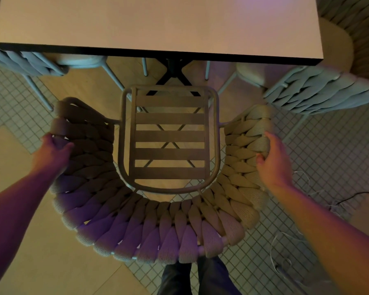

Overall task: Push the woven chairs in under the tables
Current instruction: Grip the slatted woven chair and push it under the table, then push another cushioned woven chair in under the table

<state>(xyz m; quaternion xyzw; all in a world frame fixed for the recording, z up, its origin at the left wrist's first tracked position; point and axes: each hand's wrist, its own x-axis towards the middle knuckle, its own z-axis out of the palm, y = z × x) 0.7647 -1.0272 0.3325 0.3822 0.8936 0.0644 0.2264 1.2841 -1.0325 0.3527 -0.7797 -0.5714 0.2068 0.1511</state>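
Note:
A woven chair (pixel 153 226) with a thick braided rope back and a slatted seat (pixel 169 135) stands right below me, facing the pale table (pixel 158 24). The seat's front rail lies just short of the table's dark front edge. My left hand (pixel 51 152) grips the left side of the woven back. On the right side of the back, my right hand (pixel 274 160) is closed on the rope weave, fingers curled into it. The table's black cross base (pixel 173 75) shows beyond the seat and through its slats.
A grey-blue woven chair (pixel 28 60) is tucked at the table's left corner, another (pixel 320 92) at the right corner. A third woven chair (pixel 356 28) is at the far right. Loose cables (pixel 307 188) lie on the tiled floor at right. My legs (pixel 196 277) are behind the chair.

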